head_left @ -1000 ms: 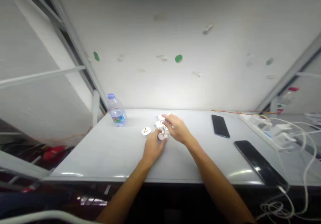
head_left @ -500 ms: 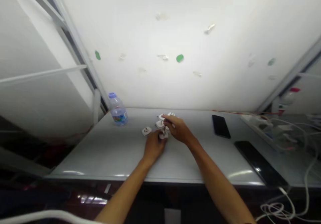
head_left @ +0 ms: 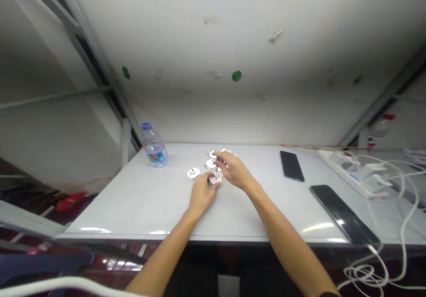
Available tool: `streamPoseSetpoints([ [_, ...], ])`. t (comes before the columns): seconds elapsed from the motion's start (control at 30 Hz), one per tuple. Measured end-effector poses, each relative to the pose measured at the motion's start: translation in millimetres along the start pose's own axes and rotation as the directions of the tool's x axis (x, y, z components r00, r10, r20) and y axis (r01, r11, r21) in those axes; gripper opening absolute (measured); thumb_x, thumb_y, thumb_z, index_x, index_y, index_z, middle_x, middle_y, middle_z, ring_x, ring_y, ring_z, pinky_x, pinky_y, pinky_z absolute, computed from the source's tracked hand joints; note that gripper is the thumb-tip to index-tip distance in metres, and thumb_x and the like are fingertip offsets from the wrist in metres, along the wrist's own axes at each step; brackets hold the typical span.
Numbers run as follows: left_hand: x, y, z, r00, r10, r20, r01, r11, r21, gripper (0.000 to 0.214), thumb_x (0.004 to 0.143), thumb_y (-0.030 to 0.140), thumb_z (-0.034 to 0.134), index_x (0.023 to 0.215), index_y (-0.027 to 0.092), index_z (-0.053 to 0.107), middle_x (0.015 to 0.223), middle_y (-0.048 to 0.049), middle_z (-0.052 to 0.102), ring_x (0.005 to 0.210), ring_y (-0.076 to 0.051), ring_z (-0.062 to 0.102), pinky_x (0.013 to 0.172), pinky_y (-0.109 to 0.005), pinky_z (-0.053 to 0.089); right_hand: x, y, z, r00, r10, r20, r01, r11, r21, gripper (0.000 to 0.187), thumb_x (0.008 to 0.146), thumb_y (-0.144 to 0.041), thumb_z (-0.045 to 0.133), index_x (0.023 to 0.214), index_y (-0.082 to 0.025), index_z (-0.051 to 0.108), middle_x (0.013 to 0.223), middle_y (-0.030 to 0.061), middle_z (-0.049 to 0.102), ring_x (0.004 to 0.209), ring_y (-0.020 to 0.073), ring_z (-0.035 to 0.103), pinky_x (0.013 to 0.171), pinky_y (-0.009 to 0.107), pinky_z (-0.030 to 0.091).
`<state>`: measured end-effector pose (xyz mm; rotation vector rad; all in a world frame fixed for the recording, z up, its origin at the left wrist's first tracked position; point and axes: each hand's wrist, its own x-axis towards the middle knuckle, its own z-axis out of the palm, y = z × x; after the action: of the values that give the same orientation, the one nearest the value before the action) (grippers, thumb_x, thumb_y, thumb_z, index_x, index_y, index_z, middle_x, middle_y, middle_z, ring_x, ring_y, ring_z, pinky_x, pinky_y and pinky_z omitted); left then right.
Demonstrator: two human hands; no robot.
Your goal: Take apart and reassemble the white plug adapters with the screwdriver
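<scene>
My left hand [head_left: 200,194] rests on the white table [head_left: 146,204], fingers closed round a small white plug [head_left: 214,179]. My right hand [head_left: 233,169] is just above it, pinching a thin screwdriver [head_left: 217,169] that stands upright with its tip on the plug. Several more white plugs lie close by: one apart to the left [head_left: 193,173], others [head_left: 211,160] behind my hands, partly hidden by my right hand.
A water bottle with a blue cap [head_left: 153,145] stands at the back left. Two black phones [head_left: 292,166] [head_left: 344,214] lie on the right. A white power strip with chargers [head_left: 356,176] and loose white cables [head_left: 392,226] fill the far right edge.
Both hands stay on the same plug with only slight shifts. The camera moved a little and the picture turned darker.
</scene>
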<state>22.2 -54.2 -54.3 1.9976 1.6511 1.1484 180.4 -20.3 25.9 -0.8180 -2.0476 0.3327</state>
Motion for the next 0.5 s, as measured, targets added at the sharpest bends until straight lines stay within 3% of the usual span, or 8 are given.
streamPoseSetpoints([
  [0.13, -0.6, 0.3, -0.5, 1.000, -0.004, 0.016, 0.004, 1.000, -0.003, 0.024, 0.083, 0.030, 0.064, 0.105, 0.019, 0.063, 0.102, -0.0080, 0.069, 0.096, -0.025, 0.063, 0.090, -0.041, 0.049, -1.2, 0.1, -1.7, 0.999, -0.016, 0.036, 0.015, 0.999, 0.047, 0.036, 0.096, -0.019, 0.048, 0.130, -0.022, 0.059, 0.111, 0.0086, 0.071, 0.093, 0.0192, 0.065, 0.088, 0.035, 0.050],
  [0.33, 0.0, -0.3, 0.3, 1.000, -0.012, 0.017, 0.012, 1.000, 0.004, 0.025, 0.083, 0.030, 0.065, 0.104, 0.018, 0.063, 0.100, -0.0078, 0.070, 0.093, -0.025, 0.064, 0.089, -0.042, 0.049, 1.2, 1.2, 1.9, 0.999, -0.034, -0.020, 0.032, 0.997, -0.064, 0.027, 0.094, -0.021, 0.057, 0.119, -0.022, 0.067, 0.095, 0.0083, 0.072, 0.087, 0.0212, 0.064, 0.085, 0.037, 0.051],
  [0.5, -0.1, -0.2, 0.3, 1.000, -0.001, 0.006, 0.001, 1.000, -0.005, 0.025, 0.082, 0.030, 0.066, 0.104, 0.018, 0.063, 0.101, -0.0088, 0.070, 0.096, -0.026, 0.064, 0.089, -0.041, 0.049, 0.3, 0.5, -0.9, 0.999, -0.035, 0.026, 0.035, 0.999, -0.014, 0.035, 0.096, -0.019, 0.049, 0.129, -0.023, 0.061, 0.110, 0.0103, 0.071, 0.096, 0.0225, 0.065, 0.089, 0.041, 0.051],
])
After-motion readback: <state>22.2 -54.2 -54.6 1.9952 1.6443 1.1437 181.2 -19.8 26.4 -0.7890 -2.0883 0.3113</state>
